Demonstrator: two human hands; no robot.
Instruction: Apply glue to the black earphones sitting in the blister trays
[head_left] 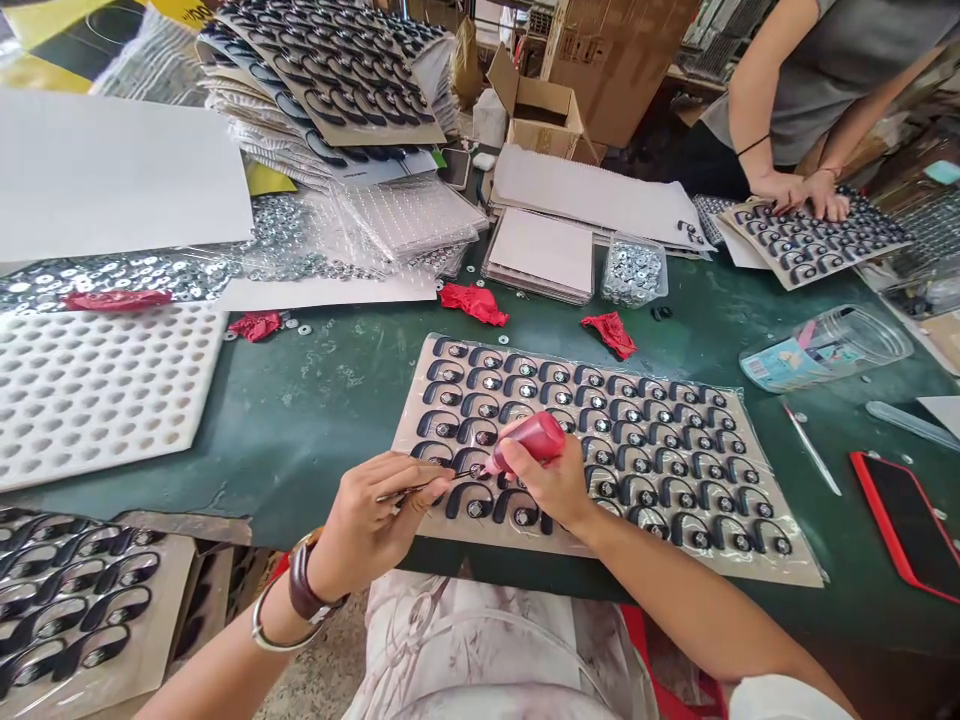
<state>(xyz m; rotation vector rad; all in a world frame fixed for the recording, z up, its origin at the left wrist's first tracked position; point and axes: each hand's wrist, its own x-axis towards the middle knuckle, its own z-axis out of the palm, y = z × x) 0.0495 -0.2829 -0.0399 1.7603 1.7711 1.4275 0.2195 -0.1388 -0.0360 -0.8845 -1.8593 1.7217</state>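
Observation:
A beige tray (780, 560) of several black ear-hook parts with metal discs lies on the green table in front of me. My right hand (551, 485) is closed around a small red bottle (529, 440), its nozzle pointing left and down at the tray's near left corner. My left hand (375, 515) pinches thin metal tweezers (427, 489), tips meeting the nozzle over one black part (469, 500). A watch and bangle sit on my left wrist.
Another person's hands (799, 190) press on a similar tray at the far right. A white foam tray (97, 390) lies left, stacked trays (337, 70) behind. Red rags (472, 302), a washer tub (634, 270), a plastic jar (825, 350), a red phone (904, 520) surround the work.

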